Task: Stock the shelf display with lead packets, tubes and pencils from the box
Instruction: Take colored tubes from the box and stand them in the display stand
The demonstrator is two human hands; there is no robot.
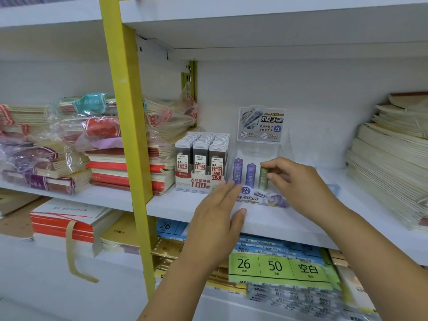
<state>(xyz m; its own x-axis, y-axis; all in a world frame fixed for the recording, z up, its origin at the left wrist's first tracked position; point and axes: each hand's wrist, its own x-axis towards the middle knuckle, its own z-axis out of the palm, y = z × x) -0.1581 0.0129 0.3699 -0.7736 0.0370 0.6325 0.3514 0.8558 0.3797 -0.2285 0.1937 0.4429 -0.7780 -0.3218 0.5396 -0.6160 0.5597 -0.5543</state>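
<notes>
A clear plastic display stand [261, 200] with a printed header card sits on the white shelf [176, 205]. In it stand two purple lead tubes [237, 174] on the left, another purple tube [250, 176] in the middle and a green tube [263, 179] on the right. My right hand [298, 184] pinches the top of the green tube between thumb and fingers. My left hand [217, 218] lies flat with straight fingers against the stand's front left corner. A box of grey 0.5 HB lead packets [201, 163] stands just left of the stand.
A yellow upright post [129, 135] divides the shelving. Stacks of wrapped notebooks [69, 144] fill the left bay, and cream notebooks [389, 163] pile up at the right. Loose-leaf paper packs [278, 267] lie on the shelf below.
</notes>
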